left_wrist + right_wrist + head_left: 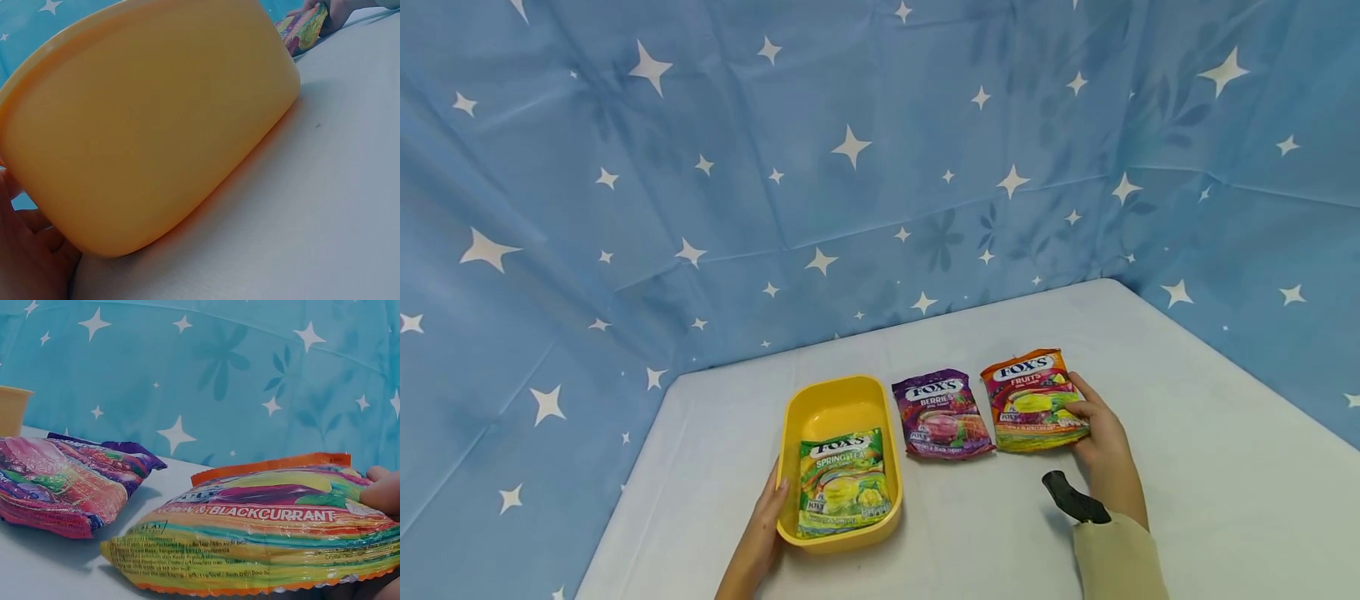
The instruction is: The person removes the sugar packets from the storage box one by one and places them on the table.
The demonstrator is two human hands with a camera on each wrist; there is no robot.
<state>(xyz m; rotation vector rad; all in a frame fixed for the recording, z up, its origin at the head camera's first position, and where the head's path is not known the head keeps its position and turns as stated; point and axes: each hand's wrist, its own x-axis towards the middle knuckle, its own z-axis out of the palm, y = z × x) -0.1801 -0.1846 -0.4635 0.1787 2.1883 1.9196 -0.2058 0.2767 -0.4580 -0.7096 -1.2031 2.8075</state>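
Note:
A yellow plastic tub stands on the table with a green Spring Tea candy bag lying inside. My left hand holds the tub's left side, thumb at the rim; the left wrist view has the hand at the tub's lower corner. To the right of the tub, a purple Berries candy bag lies flat. Farther right, my right hand grips the right edge of an orange Fruits candy bag. In the right wrist view, fingers rest on top of that bag, its underside partly hidden.
A white cloth covers the table. Behind it hangs a blue curtain with white stars. A black strap-like piece sticks out by my right sleeve.

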